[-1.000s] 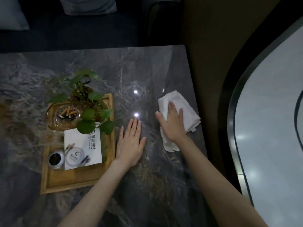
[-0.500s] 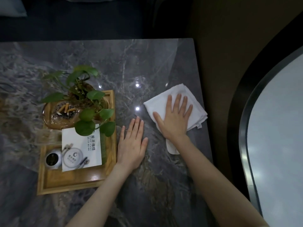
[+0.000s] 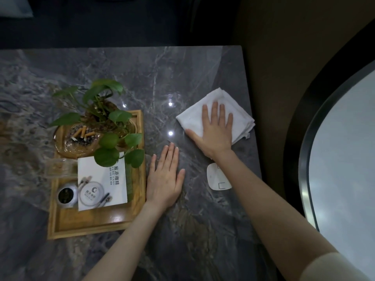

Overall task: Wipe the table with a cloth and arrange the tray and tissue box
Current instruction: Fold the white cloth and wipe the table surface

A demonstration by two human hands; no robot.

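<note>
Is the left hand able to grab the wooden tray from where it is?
Probably yes. The left hand lies flat on the table right beside the tray's right rim, with nothing between them. The right hand is busy pressing the cloth.

The grey marble table (image 3: 182, 74) carries a wooden tray (image 3: 91, 224), white cloth (image 3: 192, 120) (folded) and white card (image 3: 215, 177).
</note>
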